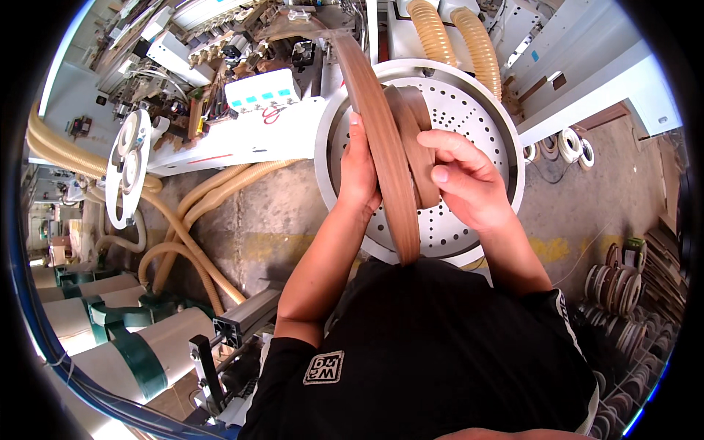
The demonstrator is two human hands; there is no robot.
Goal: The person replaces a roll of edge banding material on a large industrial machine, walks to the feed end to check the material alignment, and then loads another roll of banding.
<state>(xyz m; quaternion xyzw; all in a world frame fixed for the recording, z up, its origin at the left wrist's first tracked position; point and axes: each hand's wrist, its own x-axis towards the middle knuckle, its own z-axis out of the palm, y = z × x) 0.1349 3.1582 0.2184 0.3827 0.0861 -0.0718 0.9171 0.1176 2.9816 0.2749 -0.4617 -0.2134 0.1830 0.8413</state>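
Observation:
A large roll of brown wood-grain edge banding (pixel 383 139) stands on edge in front of my body. My left hand (pixel 359 174) grips it from the left, thumb up along its side; those fingers are partly hidden. On its right side is a smaller coil of brown banding (pixel 416 158); whether the two are joined I cannot tell. My right hand (pixel 473 187) is beside this coil, index finger and thumb apart, fingertips at or very near its surface. Beneath both lies a round, perforated metal turntable (pixel 328 139) with a raised rim.
Behind on the left, a white machine bed (pixel 242 143) carries tools and red-handled scissors (pixel 272 114). Beige ducts (pixel 209 194) cross the floor at left. More ribbed hoses (pixel 433 33) rise at the back. Rolls of banding (pixel 614 286) stand at right, with white rolls (pixel 570 145) farther back.

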